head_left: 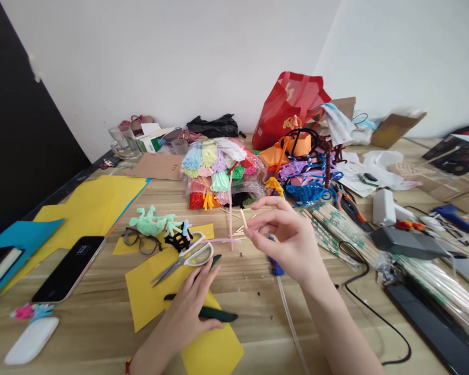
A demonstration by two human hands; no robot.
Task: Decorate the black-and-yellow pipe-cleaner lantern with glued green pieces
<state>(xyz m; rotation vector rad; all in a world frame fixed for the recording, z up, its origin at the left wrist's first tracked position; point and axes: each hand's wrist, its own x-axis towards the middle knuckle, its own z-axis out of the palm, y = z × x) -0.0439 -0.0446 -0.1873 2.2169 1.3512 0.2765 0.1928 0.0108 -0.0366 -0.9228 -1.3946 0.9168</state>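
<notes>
My right hand (pixel 284 237) is raised over the middle of the table, thumb and fingertips pinching a short pale wooden stick (pixel 244 219). My left hand (pixel 189 307) lies low with its fingers stretched out, partly covering a dark green curved strip (pixel 218 314) on yellow paper (pixel 144 297). Just beyond its fingertips are grey-handled scissors (pixel 185 259), their blades pointing left. Between the hands and the bundles behind, a pink pipe cleaner (pixel 230 208) stands roughly upright. Several short stick pieces (pixel 240 230) are scattered behind my right fingertips. A blue glue gun (pixel 275 265) is partly hidden by my right hand.
Bagged colourful pipe cleaners (pixel 220 177) lie at the back, beside a red bag (pixel 292 107). Glasses (pixel 142 242) and a light green pipe-cleaner figure (pixel 152 221) are left of the scissors. A phone (pixel 70 268) lies farther left; pliers (pixel 351 208) and a black cable (pixel 375 307) lie right.
</notes>
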